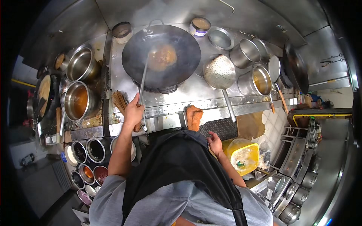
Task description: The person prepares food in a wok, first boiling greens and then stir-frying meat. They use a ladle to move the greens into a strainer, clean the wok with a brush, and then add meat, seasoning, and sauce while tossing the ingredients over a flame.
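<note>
My left hand (133,113) grips the long metal handle of a wok ladle (143,77). The ladle's far end reaches into a large dark wok (183,65) on the range, where brownish, bubbling liquid food (162,58) sits at the bottom. Steam blurs the ladle's bowl. Beside my left hand lies a bamboo wok brush (120,100), partly hidden by the hand. My right hand (215,143) hangs low at the front of my black apron (175,161), holding nothing. An orange cloth (194,116) drapes over the range's front edge, between my hands.
Right of the wok, a perforated metal skimmer (220,72) rests with its handle over the edge, near several steel pots (245,53). Left stand a pot of brown liquid (76,101) and several sauce containers (95,150). A yellow bin (249,152) is by my right forearm.
</note>
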Demonstrator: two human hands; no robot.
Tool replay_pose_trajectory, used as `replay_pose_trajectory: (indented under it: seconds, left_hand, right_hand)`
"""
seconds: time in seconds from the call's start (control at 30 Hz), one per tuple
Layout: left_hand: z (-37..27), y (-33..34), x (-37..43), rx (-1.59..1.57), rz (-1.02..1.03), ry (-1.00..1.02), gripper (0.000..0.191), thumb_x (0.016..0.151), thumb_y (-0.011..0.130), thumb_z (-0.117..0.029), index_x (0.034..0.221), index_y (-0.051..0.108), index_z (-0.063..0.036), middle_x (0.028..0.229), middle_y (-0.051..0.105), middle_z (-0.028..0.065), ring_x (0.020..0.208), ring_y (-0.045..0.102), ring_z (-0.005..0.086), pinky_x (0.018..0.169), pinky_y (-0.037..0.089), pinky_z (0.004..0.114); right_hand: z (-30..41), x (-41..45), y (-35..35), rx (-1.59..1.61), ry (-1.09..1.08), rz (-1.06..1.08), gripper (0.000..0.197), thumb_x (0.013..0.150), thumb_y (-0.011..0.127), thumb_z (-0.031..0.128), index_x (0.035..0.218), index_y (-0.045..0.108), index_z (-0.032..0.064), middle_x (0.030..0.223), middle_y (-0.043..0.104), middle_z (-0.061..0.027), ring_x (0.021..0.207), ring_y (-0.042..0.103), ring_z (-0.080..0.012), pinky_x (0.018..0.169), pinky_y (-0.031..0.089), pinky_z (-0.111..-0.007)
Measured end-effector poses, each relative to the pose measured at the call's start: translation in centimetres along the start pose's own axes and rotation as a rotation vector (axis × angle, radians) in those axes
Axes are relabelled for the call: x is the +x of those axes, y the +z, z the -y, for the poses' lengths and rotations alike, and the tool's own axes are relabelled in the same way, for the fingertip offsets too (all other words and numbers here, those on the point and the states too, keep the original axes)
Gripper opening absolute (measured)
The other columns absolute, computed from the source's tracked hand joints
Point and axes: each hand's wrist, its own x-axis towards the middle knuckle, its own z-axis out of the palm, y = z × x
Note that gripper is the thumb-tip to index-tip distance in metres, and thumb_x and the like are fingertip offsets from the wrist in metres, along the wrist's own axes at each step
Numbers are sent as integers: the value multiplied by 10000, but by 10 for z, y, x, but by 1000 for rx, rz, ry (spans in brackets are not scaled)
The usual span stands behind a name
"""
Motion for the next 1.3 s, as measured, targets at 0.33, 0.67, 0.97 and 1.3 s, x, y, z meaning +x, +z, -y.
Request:
replay_pose_trajectory:
  seconds: [0.33,0.67,0.97,1.3]
  left_hand:
    - [-33,24,10,-116,25,-82,657,924,612,-113,1551,418,-75,779,673,96,657,668,191,610,540,367]
    - [-173,180,-24,-586,305,219,495,1011,637,-157,1458,456,-47,1202,635,99,1109,616,170,961,497,323]
    - [-92,238,-141,-531,15,-52,362,1015,627,-98,1363,597,-3,1212,699,114,1158,643,165,1006,496,308]
    - [-62,300,-213,-471,-221,-205,278,998,615,-8,1272,643,31,1103,710,90,1029,667,149,933,522,282]
  right_hand:
    - [171,26,-4,417,-339,366,267,991,661,145,1231,639,30,862,626,2,760,583,-93,697,502,-266]
    - [226,69,-102,1160,7,802,366,925,645,65,1275,547,110,794,623,-44,593,586,-151,517,500,-326]
    - [169,344,-251,-503,-364,-375,302,934,618,265,1067,576,-2,1048,713,-301,979,687,-498,852,544,-566]
    - [172,391,-282,468,-25,335,78,945,584,127,872,602,108,626,546,4,475,512,-114,399,384,-266]
